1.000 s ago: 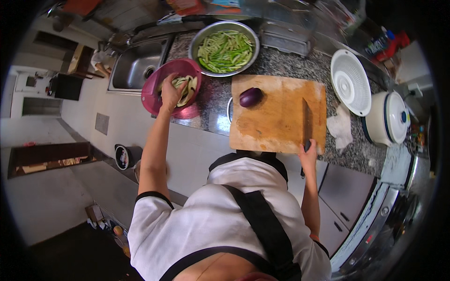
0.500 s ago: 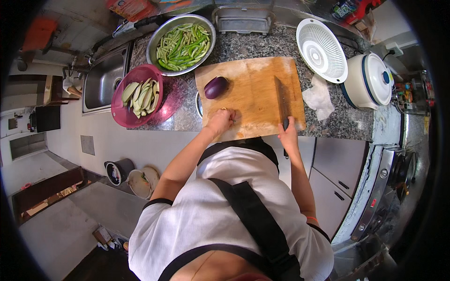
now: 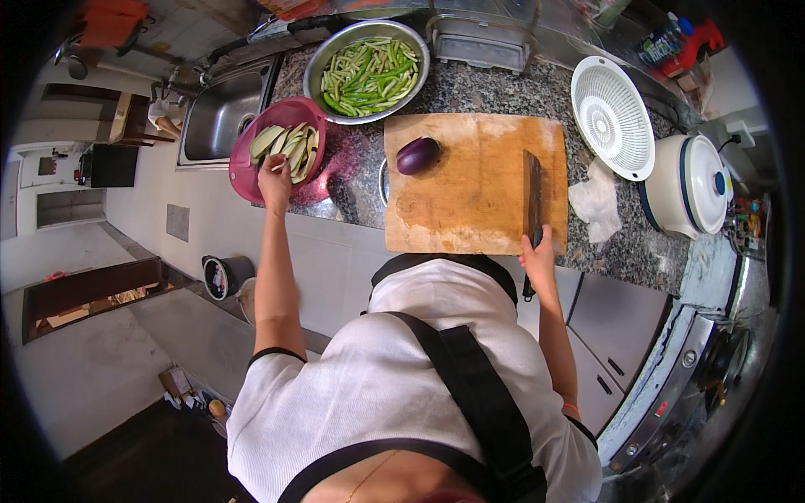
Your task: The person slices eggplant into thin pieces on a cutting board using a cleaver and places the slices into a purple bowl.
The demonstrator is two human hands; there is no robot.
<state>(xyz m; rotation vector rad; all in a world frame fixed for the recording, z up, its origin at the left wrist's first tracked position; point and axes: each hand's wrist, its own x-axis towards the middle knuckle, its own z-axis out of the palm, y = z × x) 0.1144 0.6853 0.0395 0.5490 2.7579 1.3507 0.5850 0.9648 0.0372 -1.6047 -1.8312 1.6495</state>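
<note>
At the near edge of the pink bowl (image 3: 241,168), my left hand (image 3: 275,180) is closed, with a pale eggplant piece (image 3: 280,167) at its fingertips. Cut eggplant pieces (image 3: 295,144) with pale flesh fill the bowl. My right hand (image 3: 541,251) is wrapped round the black handle of a kitchen knife (image 3: 532,193). The blade points away from me over the right side of the wooden cutting board (image 3: 470,201). On the board's far left lies a dark purple eggplant (image 3: 418,156), apart from both hands.
Behind the pink bowl stands a steel bowl (image 3: 311,84) of cut green beans (image 3: 369,77). A white colander (image 3: 610,117), a crumpled white cloth (image 3: 595,205) and a white lidded cooker (image 3: 681,184) are to the right. The sink (image 3: 220,121) lies left; bins (image 3: 225,277) stand on the floor.
My left hand has moved left from the board's near edge to the pink bowl. The right hand still holds the knife over the board's right side. The whole view has shifted slightly.
</note>
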